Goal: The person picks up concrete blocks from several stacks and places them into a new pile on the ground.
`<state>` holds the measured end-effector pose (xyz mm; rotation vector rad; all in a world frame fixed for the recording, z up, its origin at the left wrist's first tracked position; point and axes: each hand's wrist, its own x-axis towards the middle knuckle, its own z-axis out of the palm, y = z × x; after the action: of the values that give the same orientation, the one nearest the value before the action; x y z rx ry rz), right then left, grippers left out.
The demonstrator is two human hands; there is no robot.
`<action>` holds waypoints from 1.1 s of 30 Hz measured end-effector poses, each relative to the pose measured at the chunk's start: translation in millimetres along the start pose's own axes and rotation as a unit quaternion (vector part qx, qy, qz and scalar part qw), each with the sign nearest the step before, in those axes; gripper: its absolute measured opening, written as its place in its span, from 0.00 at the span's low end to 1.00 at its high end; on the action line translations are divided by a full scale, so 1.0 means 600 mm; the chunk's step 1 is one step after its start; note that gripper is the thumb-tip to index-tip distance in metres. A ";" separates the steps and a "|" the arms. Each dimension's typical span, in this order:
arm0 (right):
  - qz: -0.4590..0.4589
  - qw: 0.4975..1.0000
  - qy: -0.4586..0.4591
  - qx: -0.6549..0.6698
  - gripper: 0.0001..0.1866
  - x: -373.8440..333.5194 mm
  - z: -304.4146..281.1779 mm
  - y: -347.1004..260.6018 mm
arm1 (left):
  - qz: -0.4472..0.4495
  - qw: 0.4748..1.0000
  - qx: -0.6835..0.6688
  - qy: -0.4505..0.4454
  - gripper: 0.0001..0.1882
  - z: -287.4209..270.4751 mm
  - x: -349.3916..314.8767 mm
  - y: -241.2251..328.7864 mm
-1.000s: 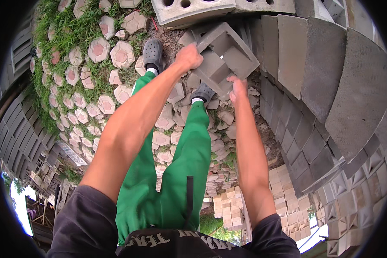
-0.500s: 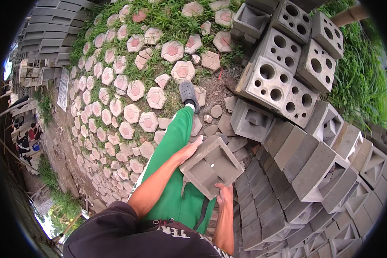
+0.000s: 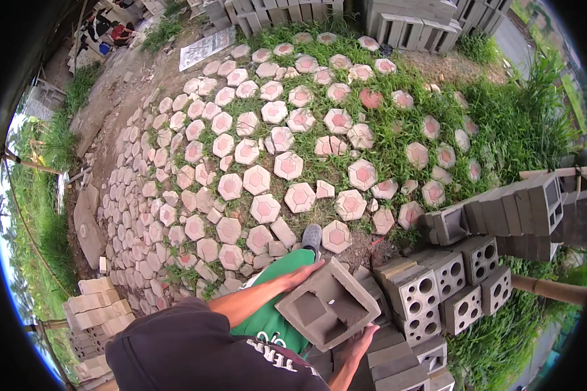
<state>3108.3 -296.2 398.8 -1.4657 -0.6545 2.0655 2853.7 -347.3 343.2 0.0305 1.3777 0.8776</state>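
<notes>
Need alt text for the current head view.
A person's left hand and right hand hold opposite sides of a square, recessed grey concrete block. Beyond it, hexagonal pavers with pinkish centres spread amid grass; round-holed concrete blocks are stacked at right.

Left grip [image 3: 300,276], right grip [image 3: 361,343] — hollow block [image 3: 331,305] between

White letters [image 3: 275,357] on dark shirt [image 3: 189,345], white print [image 3: 271,339] on trousers [image 3: 277,317], pale sheet [image 3: 207,49] illegible

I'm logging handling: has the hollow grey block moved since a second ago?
Yes: the hollow grey block has come toward the dark shirt, and now appears left of the round-holed blocks, not below them.
</notes>
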 end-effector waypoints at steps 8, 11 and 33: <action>-0.023 0.995 -0.081 0.050 0.26 0.186 0.248 -0.067 | 0.124 0.986 -0.111 0.009 0.36 -0.101 -0.027 0.141; -0.012 0.989 -0.149 0.009 0.26 0.227 0.312 -0.078 | 0.167 0.969 -0.177 0.039 0.34 -0.137 -0.062 0.171; 0.170 0.799 -0.511 -0.267 0.25 0.577 0.740 -0.214 | 0.242 0.748 -0.533 0.312 0.37 -0.255 0.047 0.346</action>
<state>2606.7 -11.1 372.5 -0.5512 -1.5717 3.1047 2613.8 -258.2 386.3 -0.9019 1.2677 2.1734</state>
